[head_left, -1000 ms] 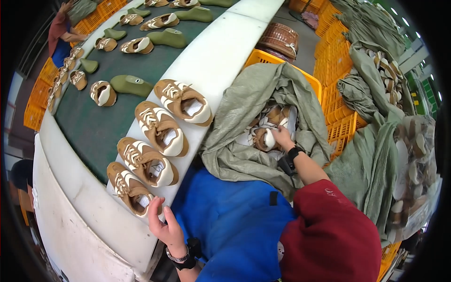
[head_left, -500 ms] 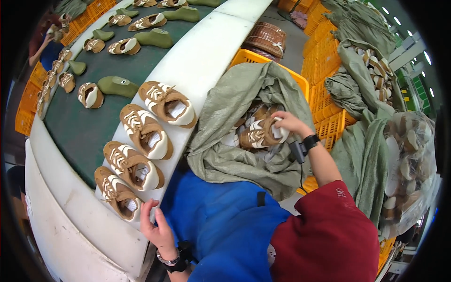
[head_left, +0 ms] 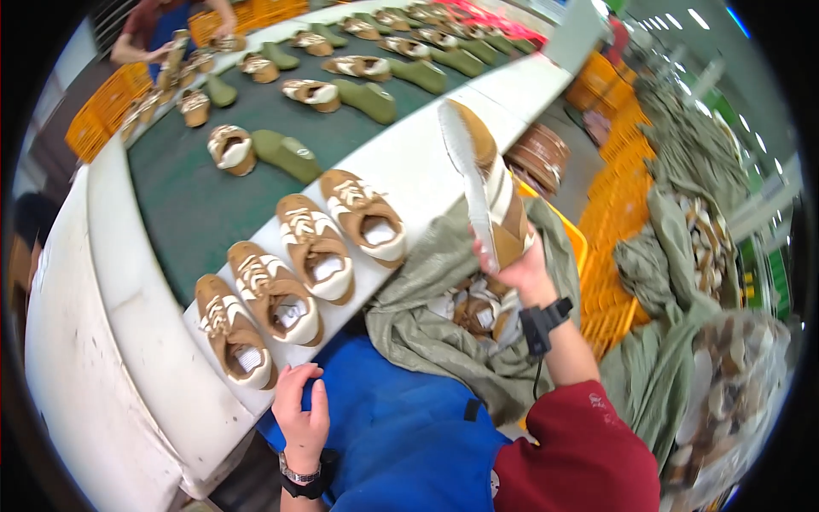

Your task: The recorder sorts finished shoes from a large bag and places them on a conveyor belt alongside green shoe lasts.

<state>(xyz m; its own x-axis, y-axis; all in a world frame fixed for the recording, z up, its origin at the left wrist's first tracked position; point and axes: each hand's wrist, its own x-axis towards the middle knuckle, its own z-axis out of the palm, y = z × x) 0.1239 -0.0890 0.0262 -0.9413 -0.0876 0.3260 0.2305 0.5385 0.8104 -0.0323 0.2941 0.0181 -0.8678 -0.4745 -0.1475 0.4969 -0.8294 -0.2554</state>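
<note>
My right hand [head_left: 527,271] grips a tan-and-white sneaker [head_left: 505,200] by its heel end. The shoe is held up over the sack, toe pointing up, its pale sole facing left. Below it, a grey-green woven sack [head_left: 409,320] gapes around more sneakers [head_left: 478,309]. Several laced sneakers stand side by side along the white ledge; the nearest sneaker [head_left: 232,333] is just beyond my left hand [head_left: 303,414]. That hand holds nothing, its fingers apart, close to the ledge's edge.
A green conveyor belt [head_left: 183,230] carries shoe uppers and green shoe lasts [head_left: 286,154] beyond the white ledge [head_left: 418,175]. Across it another person's hands [head_left: 160,53] handle a shoe. Orange crates [head_left: 610,256], draped sacks and a clear bag of shoes [head_left: 734,384] line the right side.
My right hand has lifted a sneaker out of the sack and turned it toe-up. My left hand stays by the ledge's edge. The view has shifted, showing more of the belt.
</note>
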